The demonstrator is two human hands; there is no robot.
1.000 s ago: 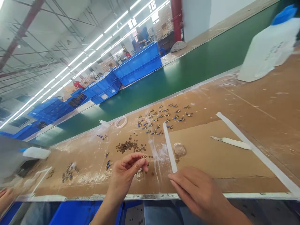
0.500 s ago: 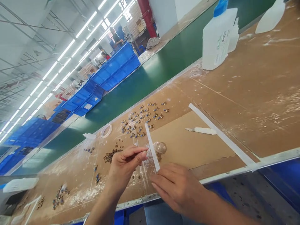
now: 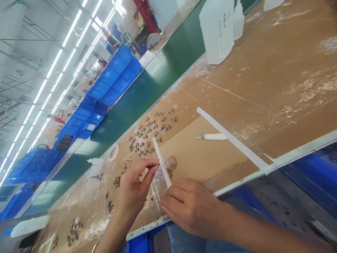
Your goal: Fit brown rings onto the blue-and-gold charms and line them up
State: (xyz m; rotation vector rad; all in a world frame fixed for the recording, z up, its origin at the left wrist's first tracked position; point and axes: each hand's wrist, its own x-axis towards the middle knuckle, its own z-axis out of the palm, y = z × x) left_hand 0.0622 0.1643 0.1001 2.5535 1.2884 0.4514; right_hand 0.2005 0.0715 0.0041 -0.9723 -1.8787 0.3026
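My left hand pinches a tiny dark piece between thumb and forefinger, too small to name. It is held up just left of a clear plastic cup. My right hand is closed, its fingers curled together over the near end of a white tape strip; anything inside it is hidden. Beyond my left hand lie many small blue-and-gold figurines in loose rows. Small round brown pieces are piled behind my left wrist. A white-handled craft knife rests on the cardboard sheet.
A roll of white tape and a small white squeeze bottle are at the far left. More blue-and-gold pieces lie near left. A large white jug stands far right. Behind runs a green conveyor belt with blue crates beyond.
The view has shifted, moving the table things leftward. My left hand has turned a little, and the tiny piece now shows at its fingertips. My right hand stays closed by the tape strip.
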